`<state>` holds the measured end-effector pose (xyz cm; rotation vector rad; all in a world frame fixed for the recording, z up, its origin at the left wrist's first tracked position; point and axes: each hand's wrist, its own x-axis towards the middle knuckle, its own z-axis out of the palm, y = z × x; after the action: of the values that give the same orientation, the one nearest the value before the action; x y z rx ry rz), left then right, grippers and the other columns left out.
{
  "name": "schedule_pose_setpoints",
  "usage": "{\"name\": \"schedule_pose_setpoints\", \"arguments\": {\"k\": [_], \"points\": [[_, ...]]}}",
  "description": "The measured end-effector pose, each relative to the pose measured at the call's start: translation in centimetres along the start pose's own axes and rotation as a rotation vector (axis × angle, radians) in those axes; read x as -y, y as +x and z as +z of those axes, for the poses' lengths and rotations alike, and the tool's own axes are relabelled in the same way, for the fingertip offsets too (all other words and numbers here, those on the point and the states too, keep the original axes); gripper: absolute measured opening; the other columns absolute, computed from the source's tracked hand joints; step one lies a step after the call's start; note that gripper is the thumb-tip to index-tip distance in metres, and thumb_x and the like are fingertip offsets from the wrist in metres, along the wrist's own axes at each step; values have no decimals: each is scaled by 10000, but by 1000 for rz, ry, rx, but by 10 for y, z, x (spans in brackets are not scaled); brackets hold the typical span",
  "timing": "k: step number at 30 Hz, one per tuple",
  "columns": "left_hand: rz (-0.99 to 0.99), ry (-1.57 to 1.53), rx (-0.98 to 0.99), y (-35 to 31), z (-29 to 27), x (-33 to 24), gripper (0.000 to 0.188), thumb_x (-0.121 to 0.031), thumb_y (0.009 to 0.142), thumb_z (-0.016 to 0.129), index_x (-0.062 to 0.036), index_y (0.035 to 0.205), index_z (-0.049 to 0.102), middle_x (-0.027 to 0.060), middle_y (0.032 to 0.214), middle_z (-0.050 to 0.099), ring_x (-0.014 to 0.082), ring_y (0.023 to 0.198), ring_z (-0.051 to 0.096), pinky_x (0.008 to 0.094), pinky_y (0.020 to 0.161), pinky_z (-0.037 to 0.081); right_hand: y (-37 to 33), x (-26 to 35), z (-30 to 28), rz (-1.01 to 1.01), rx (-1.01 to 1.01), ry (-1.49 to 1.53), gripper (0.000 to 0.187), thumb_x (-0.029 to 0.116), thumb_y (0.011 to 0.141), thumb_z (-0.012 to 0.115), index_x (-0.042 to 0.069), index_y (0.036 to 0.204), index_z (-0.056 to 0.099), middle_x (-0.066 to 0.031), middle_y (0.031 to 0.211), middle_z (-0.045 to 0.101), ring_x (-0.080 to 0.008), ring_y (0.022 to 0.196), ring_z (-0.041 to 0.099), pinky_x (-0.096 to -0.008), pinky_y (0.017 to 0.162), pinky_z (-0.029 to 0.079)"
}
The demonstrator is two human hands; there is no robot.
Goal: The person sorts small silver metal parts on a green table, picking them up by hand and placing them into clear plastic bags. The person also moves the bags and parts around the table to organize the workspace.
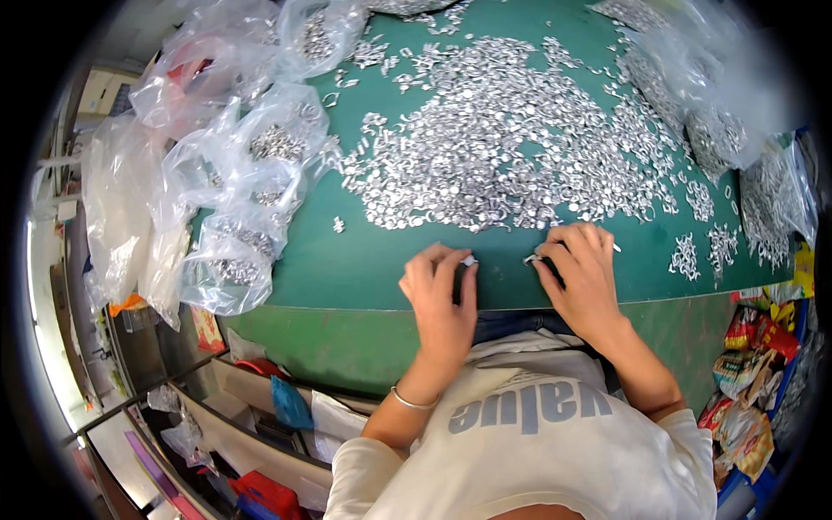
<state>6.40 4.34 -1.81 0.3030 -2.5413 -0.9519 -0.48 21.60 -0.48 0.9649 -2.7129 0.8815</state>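
Note:
Near the front edge of the green table (347, 282), both hands are raised with their fingers bent. My left hand (439, 282) pinches a small whitish piece (469, 260) between thumb and fingers; its kind is too small to tell. To the right, my right hand (579, 276) is closed on a small silver metal piece (530, 258) at its fingertips. A gap of bare green surface separates the hands. Just beyond them spreads a large heap of small shiny silver metal pieces (485, 130), many of them curved or round.
Open clear plastic bags (230, 247) with silver pieces stand along the left. More filled bags (715, 130) line the right side. Small separate piles (685, 257) lie at the front right. Colourful packets (745, 425) sit low at right, and open drawers (251, 416) low at left.

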Motion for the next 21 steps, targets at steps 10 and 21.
{"name": "schedule_pose_setpoints", "arguments": {"k": [10,21], "points": [[-98,-7,-180,-13,-26,34,262,34,741,699,-47,980,629,87,970,568,256,910,537,353,821,373,29,39,37,-106,-24,52,148,92,759,681,61,870,589,-50,881,536,-226,852,506,-388,764,347],[-109,50,-248,7,-34,50,200,24,782,674,-20,971,623,110,945,603,261,894,571,343,828,408,46,62,54,-157,19,93,140,94,757,679,51,845,579,-77,879,547,-249,856,506,-402,779,354]]}}
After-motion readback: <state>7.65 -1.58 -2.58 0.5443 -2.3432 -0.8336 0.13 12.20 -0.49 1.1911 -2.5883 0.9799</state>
